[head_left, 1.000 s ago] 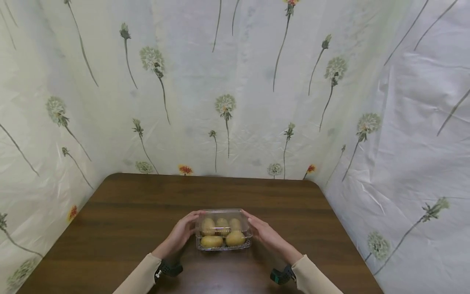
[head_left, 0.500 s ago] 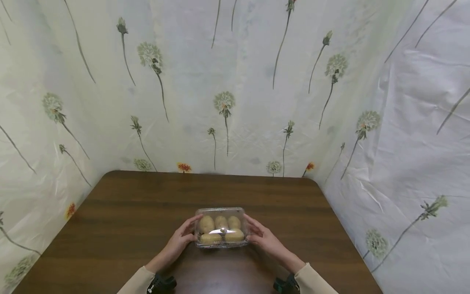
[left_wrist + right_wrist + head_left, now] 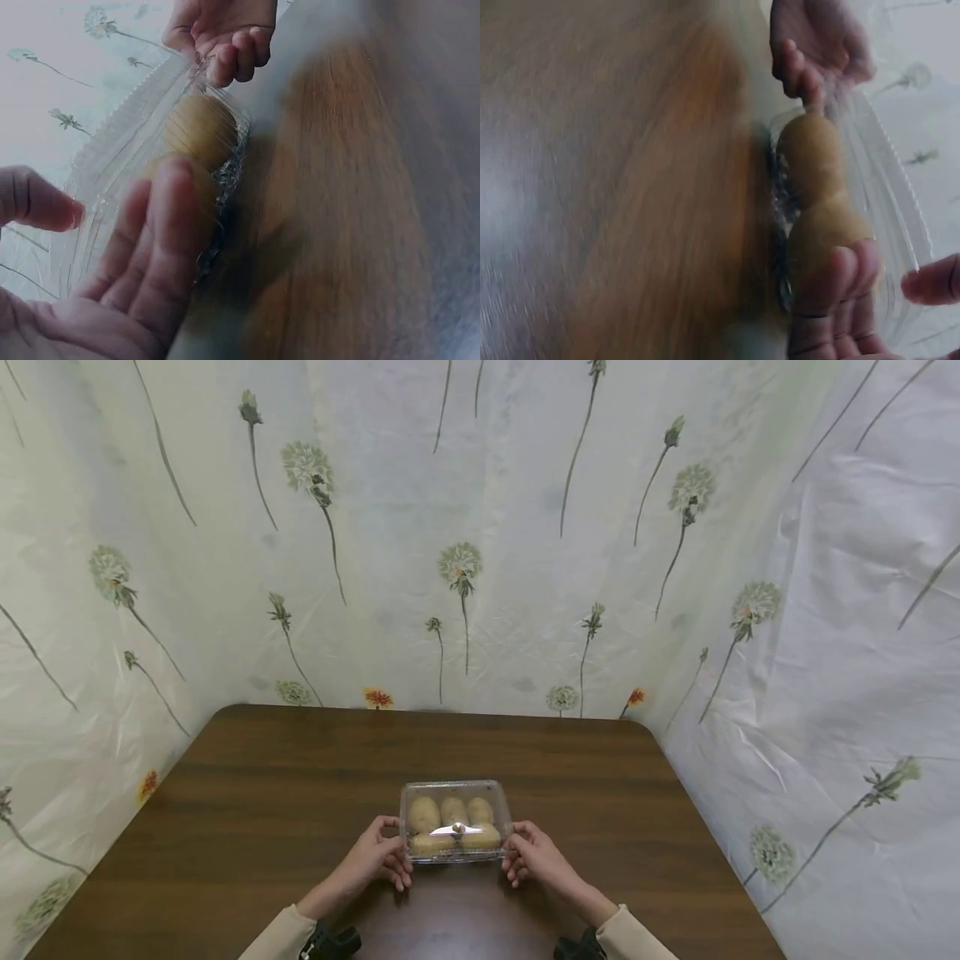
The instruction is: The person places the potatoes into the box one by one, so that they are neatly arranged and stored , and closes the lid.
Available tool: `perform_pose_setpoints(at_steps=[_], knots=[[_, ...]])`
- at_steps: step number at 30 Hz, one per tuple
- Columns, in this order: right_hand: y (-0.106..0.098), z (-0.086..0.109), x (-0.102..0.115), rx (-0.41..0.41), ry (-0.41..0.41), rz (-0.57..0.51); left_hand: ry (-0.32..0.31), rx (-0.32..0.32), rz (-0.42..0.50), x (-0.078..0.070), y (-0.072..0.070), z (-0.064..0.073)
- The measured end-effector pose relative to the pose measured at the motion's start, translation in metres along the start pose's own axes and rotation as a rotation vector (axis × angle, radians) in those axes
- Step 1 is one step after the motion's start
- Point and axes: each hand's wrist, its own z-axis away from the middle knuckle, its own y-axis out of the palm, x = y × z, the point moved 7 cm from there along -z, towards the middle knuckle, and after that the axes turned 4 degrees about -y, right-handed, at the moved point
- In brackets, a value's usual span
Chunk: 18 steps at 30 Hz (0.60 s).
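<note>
A clear plastic clamshell box (image 3: pixel 455 789) sits on the table with its lid down. Inside lie several yellow-brown potatoes (image 3: pixel 423 814), seen through the plastic. At the box's near left corner, my left hand (image 3: pixel 372 857) pinches the edge with thumb and curled fingers. My right hand (image 3: pixel 542 860) grips the near right corner in the same way. In the left wrist view, the left fingers (image 3: pixel 165 247) stand before the box's near side, and the thumb is by the lid rim. The right wrist view shows the right fingers (image 3: pixel 840 292) in front of a potato.
A dark brown wooden table (image 3: pixel 300 777) carries the box near its front. Flower-printed curtains (image 3: pixel 525 610) hang behind it and along both sides. A dark band (image 3: pixel 330 941) is worn at each wrist.
The lid stood slightly raised and is now down. Both hands slid from the box's sides to its near corners, and their fingers curled.
</note>
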Motion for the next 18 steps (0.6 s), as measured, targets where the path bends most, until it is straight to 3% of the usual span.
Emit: perform_pose_setpoints(at_steps=[5, 12, 18], knots=[[0.000, 0.001, 0.002, -0.020, -0.020, 0.002, 0.008, 0.000, 0.031, -0.001, 0.004, 0.000], [0.004, 0.008, 0.009, 0.006, -0.054, 0.003, 0.052, -0.007, -0.019, -0.005, 0.005, 0.002], [0.004, 0.008, 0.009, -0.010, -0.050, -0.009, 0.053, -0.004, -0.038, -0.005, 0.002, 0.002]])
